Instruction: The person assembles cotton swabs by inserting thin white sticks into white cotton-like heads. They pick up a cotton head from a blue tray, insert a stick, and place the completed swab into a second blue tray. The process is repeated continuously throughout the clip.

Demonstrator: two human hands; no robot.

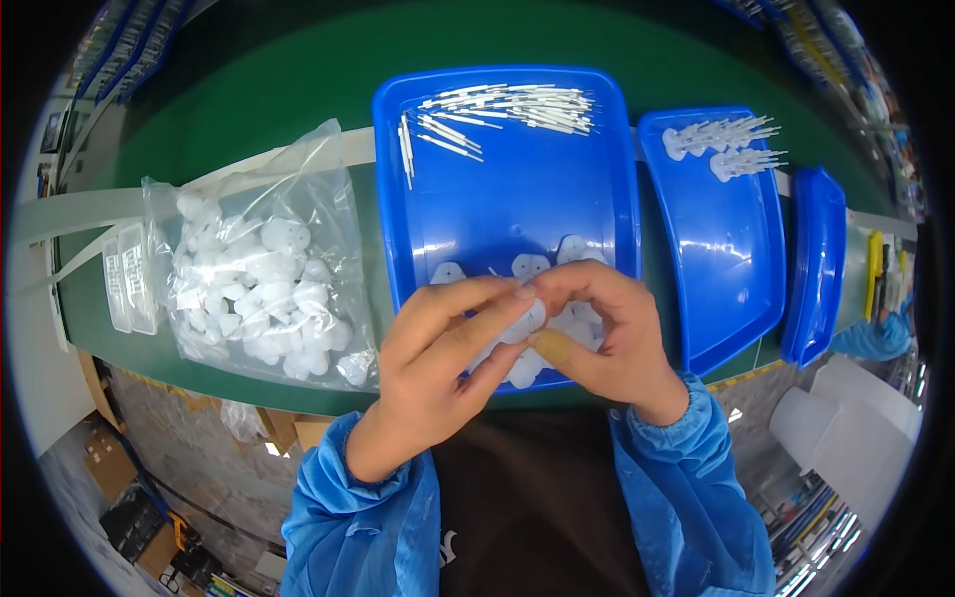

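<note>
Above the near part of a large blue tray, my two hands meet with fingertips close together. My left hand and my right hand both pinch a white lobed plastic disc, one from each side. Whether a thin rod sits between the fingers too, I cannot make out. More white lobed discs lie in the tray, some partly hidden under my hands. Along the tray's far end is a loose bunch of thin white rods, with a few lying apart at its left.
A transparent bag full of white discs lies left, beside a flat transparent plastic piece. To the right, a smaller blue tray holds several discs with rods attached. Beyond stand stacked blue trays. A green table supports everything.
</note>
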